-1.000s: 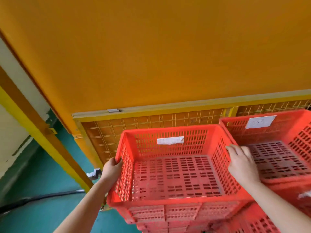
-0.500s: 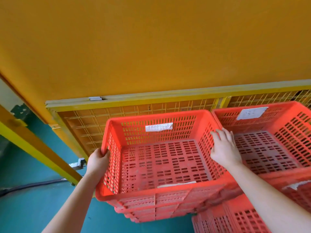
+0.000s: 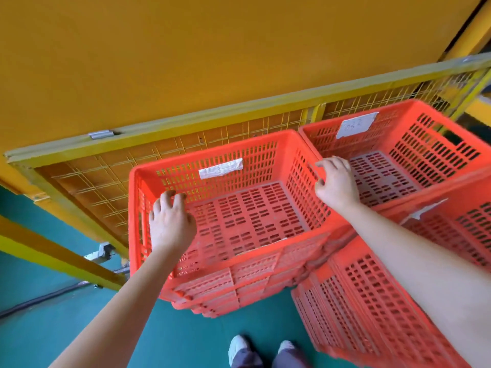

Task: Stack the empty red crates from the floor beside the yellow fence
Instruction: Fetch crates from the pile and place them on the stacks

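An empty red crate (image 3: pixel 240 221) with a white label on its far wall sits on top of a stack of nested red crates (image 3: pixel 228 293), close against the yellow mesh fence (image 3: pixel 90 181). My left hand (image 3: pixel 171 221) hovers over the crate's left inner side, fingers loosely curled and holding nothing. On the crate's right rim is my right hand (image 3: pixel 336 181), its fingers and thumb curled over the edge. A second stack of red crates (image 3: pixel 398 171) stands directly to the right, touching the first.
The green floor (image 3: pixel 53 328) spreads to the left and in front. A yellow beam (image 3: pixel 53 256) runs diagonally at the left, with a dark cable (image 3: pixel 39 301) below it. My feet (image 3: pixel 263 349) stand just before the stacks. An orange panel (image 3: pixel 212 62) rises behind the fence.
My left hand has let go of the crate's left rim and moved inward over the crate. The crate has settled on the stack. The view has tilted further down.
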